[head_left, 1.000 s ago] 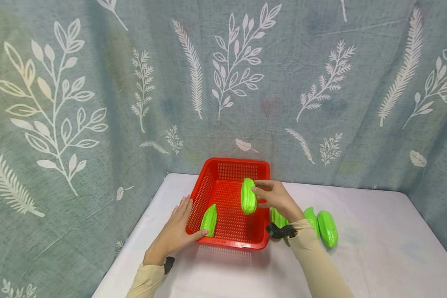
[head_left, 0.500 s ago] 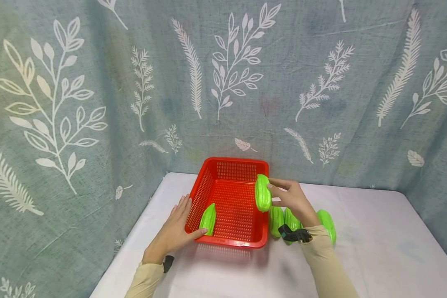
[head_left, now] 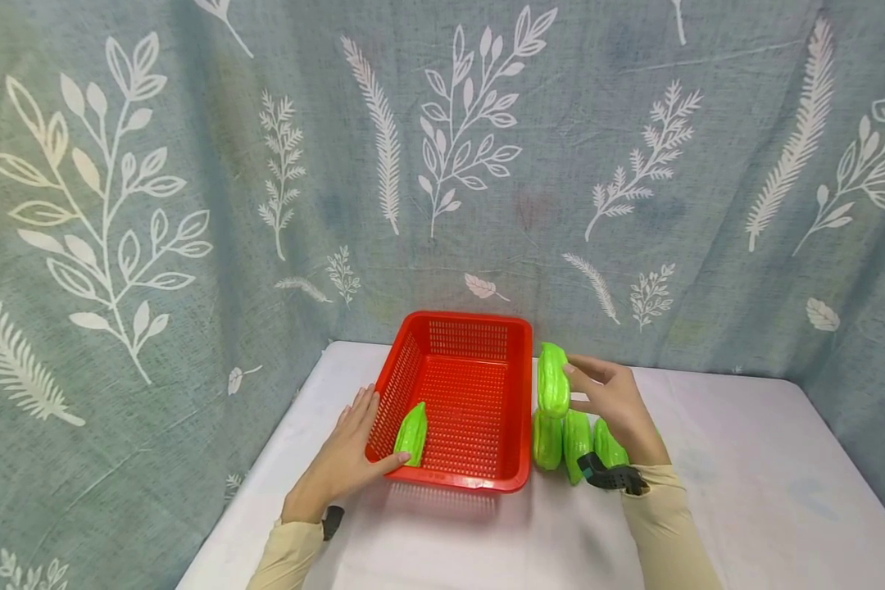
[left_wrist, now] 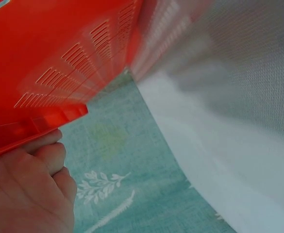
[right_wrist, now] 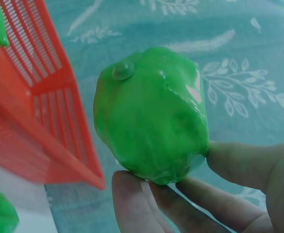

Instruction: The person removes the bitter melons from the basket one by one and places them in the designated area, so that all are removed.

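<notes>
In the head view my right hand (head_left: 610,403) grips a bright green ridged bitter melon (head_left: 553,380) between thumb and fingers, raised just right of the red plastic basket (head_left: 525,410). The right wrist view shows the lumpy end of this bitter melon (right_wrist: 151,116) with fingertips pressed to its lower side. My left hand (head_left: 339,469) lies along the basket's left side near the front corner, fingers straight and thumb over the front rim. Up close in the left wrist view, its fingers (left_wrist: 52,155) touch the rim from outside. One bitter melon (head_left: 412,436) lies inside, at the front left.
Several more green bitter melons (head_left: 578,442) lie in a row on the white tabletop (head_left: 767,492), right of the basket and partly hidden by my right hand and sleeve. A patterned grey-green curtain (head_left: 531,164) hangs behind and to the left.
My right hand has carried the bitter melon rightward from over the basket's inside to beyond its right rim, above the row. My left hand stays in place on the basket.
</notes>
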`<state>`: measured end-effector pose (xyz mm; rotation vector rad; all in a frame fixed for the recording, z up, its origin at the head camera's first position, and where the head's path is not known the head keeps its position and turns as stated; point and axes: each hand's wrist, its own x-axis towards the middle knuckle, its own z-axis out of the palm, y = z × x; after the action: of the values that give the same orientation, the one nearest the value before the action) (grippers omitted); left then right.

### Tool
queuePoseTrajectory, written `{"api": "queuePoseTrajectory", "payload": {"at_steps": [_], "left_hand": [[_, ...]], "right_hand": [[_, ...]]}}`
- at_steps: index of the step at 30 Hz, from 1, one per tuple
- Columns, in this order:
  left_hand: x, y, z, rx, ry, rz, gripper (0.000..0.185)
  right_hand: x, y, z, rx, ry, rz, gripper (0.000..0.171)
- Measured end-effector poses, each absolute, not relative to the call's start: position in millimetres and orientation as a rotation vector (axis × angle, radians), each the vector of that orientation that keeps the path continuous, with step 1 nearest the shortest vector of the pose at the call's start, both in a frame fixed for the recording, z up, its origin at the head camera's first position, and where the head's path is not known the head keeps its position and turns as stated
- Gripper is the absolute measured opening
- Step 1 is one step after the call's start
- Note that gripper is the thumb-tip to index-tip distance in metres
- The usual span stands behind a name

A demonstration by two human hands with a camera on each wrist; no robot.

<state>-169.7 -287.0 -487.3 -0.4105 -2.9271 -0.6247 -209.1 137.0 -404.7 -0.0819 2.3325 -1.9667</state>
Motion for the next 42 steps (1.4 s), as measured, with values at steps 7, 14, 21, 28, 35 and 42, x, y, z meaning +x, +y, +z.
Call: {"api": "queuePoseTrajectory", "payload": {"at_steps": [7, 14, 21, 28, 35, 42], "left_hand": [[-171, -287, -489, -0.409, -2.932, -0.608, 0.121], [-173, -288, -491, -0.418, -2.923, -0.600, 0.120], [-173, -288, -491, -0.417, -2.923, -0.601, 0.121], [-172, -288, -490, -0.413, -2.923, -0.593, 0.120], [-172, -286, -489, -0.409, -2.919, -0.619, 0.119], [-171, -285, -488, -0.394, -2.922, -0.633, 0.119]], "right_hand": [[-202, 156, -407, -0.005, 2.346, -1.963, 0.061], [-198, 175, -407, 0.053, 2.431, -1.924, 0.065], [-192, 194, -411, 0.103, 2.470, -1.913, 0.065], [-190, 214, -419, 0.184, 2.537, -1.894, 0.066], [-188, 235, -425, 0.272, 2.583, -1.869, 0.067], [-184, 253, -436, 0.317, 2.612, -1.832, 0.070]]}}
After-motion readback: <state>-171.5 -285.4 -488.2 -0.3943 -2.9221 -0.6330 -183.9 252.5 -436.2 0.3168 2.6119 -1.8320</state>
